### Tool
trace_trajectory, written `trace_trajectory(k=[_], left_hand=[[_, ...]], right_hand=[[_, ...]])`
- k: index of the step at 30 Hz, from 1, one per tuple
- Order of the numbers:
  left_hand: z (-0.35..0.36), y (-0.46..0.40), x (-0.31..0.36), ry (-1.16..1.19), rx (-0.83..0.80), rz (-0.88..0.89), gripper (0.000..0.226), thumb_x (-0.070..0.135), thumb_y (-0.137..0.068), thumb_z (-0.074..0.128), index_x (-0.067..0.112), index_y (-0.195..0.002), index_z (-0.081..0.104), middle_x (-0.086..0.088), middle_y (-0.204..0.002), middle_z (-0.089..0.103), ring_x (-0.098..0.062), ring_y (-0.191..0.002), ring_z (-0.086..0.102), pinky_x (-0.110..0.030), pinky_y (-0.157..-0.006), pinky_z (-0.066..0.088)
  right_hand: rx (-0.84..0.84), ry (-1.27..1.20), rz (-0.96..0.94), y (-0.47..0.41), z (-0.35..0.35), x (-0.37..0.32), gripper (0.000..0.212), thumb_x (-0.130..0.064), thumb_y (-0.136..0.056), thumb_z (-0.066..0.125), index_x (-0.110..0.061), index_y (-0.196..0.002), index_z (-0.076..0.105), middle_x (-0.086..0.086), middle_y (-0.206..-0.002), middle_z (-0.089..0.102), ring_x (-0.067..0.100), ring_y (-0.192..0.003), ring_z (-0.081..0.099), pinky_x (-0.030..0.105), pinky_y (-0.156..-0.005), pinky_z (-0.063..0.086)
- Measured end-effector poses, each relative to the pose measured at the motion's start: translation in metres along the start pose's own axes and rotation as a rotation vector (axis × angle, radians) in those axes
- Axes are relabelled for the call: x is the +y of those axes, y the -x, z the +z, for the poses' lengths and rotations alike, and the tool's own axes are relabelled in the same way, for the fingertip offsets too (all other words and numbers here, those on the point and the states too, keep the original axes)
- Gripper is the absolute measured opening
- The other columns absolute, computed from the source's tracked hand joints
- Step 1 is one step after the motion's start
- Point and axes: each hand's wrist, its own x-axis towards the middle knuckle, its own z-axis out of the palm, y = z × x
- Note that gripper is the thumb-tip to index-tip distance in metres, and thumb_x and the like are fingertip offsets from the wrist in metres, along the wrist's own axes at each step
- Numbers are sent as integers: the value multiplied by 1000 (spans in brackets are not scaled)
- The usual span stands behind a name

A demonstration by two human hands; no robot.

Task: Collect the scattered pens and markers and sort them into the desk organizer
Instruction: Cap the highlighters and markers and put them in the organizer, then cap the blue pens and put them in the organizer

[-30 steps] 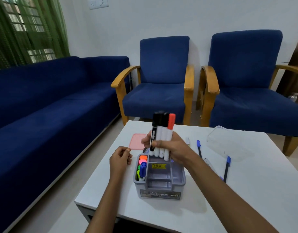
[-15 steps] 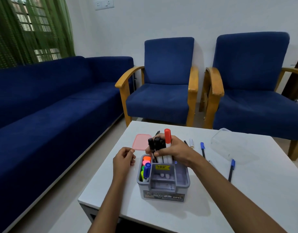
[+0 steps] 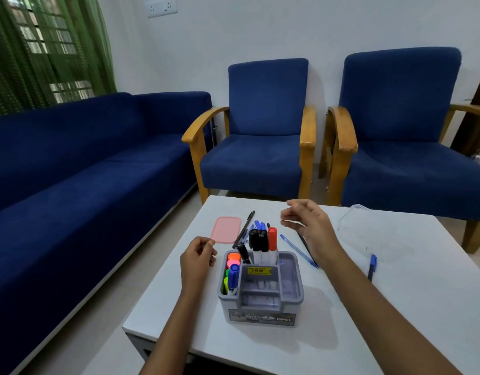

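A grey desk organizer [image 3: 290, 296] stands on the white table [image 3: 396, 320]. Its left slot holds several coloured highlighters [image 3: 232, 269]. Its back slot holds whiteboard markers [image 3: 263, 240] with black and red caps, standing upright. Behind it lie several pens [image 3: 256, 226], a black pen [image 3: 244, 228] and a blue pen [image 3: 298, 250]. Another blue-capped pen [image 3: 372, 266] lies to the right. My right hand [image 3: 312, 228] hovers behind the organizer, fingers loose, holding nothing. My left hand [image 3: 197, 259] rests beside the organizer's left side, fingers loosely curled.
A pink lid [image 3: 226, 229] lies at the table's back left. A clear plastic box [image 3: 369, 231] sits at the back right. Two blue armchairs [image 3: 260, 147] stand beyond the table, and a blue sofa [image 3: 71, 171] runs along the left.
My right hand lowered the bundle of whiteboard markers into the organizer's back slot, released them and lifted away to the back right. My left hand stayed put.
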Motion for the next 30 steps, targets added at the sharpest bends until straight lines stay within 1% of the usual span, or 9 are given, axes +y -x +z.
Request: trace_trajectory(k=[2,4,8,13,17,22,26,28,30], left_hand=[[5,0,6,-48,-53,41,14,13,-92,53,13,-84,65,-3,-70,65,-14,-62,57,-24,-58,46],[13,-4,17,-163,-133,115,12,12,-92,54,10,-88,65,-1,-79,67,-11,-69,60,-17,-60,45],[34,-29,28,-331,-227,214,8,10,-91,56,9,-88,64,-6,-84,67,-20,-75,62,-19,-64,46],[52,-45,16,-474,-84,357,6,9,-88,59,7,-87,65,-6,-85,68,-16,-74,59,-16,-63,38],[49,-49,15,-432,6,392,6,9,-88,62,5,-87,67,-6,-82,68,-17,-72,59,-11,-61,35],[44,-57,9,-419,39,351,8,15,-90,61,9,-89,67,-2,-82,67,-15,-72,57,-13,-62,36],[46,-56,7,-437,19,357,8,14,-90,60,9,-89,67,-1,-81,66,-12,-71,55,-6,-61,31],[46,-56,7,-431,8,366,8,14,-90,60,8,-89,67,-2,-81,67,-12,-71,55,-6,-61,32],[46,-55,7,-421,8,362,10,14,-90,60,7,-90,67,-4,-82,67,-12,-71,55,-8,-61,33]], right_hand=[[106,55,60,-15,-11,2,20,-19,-97,50,-5,-108,59,14,-93,67,26,-86,66,32,-79,57],[121,250,127,-31,-17,5,12,-13,-94,55,-6,-104,60,16,-98,67,25,-83,65,29,-72,55],[8,659,140,-52,-12,14,10,-9,-88,62,-7,-98,59,17,-100,67,17,-71,62,22,-61,51],[-277,1008,221,-63,18,33,31,-27,-84,70,-12,-105,52,8,-93,60,15,-62,60,29,-65,53],[-316,1384,64,-73,36,52,34,-32,-84,68,-14,-101,44,12,-106,56,23,-85,51,30,-69,37],[-396,1450,188,-89,46,51,55,-29,-79,74,-7,-120,45,13,-119,56,29,-102,57,31,-73,43],[-422,1432,285,-96,43,45,59,-25,-79,74,-7,-124,41,12,-109,56,22,-80,52,24,-47,37],[-424,1412,327,-96,42,46,58,-25,-79,73,-7,-123,39,8,-96,51,21,-76,53,24,-47,39],[-420,1398,352,-95,43,51,57,-24,-82,71,-6,-123,37,8,-92,53,20,-74,54,26,-54,43]])
